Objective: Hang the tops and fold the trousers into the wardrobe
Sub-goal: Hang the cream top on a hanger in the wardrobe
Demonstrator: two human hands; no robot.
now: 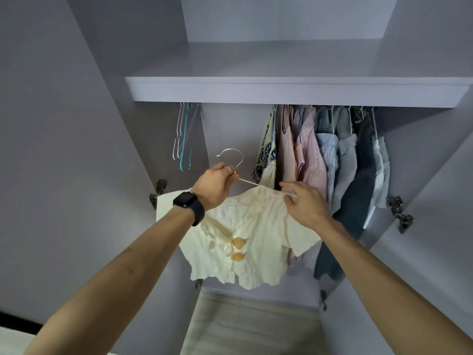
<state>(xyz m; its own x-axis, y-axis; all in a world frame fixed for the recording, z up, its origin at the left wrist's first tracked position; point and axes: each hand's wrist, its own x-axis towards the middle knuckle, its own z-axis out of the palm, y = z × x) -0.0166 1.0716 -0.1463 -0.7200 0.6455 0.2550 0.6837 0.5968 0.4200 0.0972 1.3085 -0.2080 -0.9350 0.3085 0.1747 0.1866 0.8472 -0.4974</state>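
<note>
A cream short-sleeved top (256,242) with two orange buttons hangs on a white wire hanger (231,160) in front of the open wardrobe. My left hand (216,184), with a dark watch on the wrist, grips the hanger just below its hook. My right hand (305,201) pinches the top's right shoulder where it sits on the hanger arm. The hook is free, well below the rail.
Several hung garments (330,160) fill the right half of the rail under the shelf (294,92). A few bare hangers (183,139) hang at the rail's left end. Both wardrobe doors (58,149) stand open at either side. Tiled floor (250,326) shows below.
</note>
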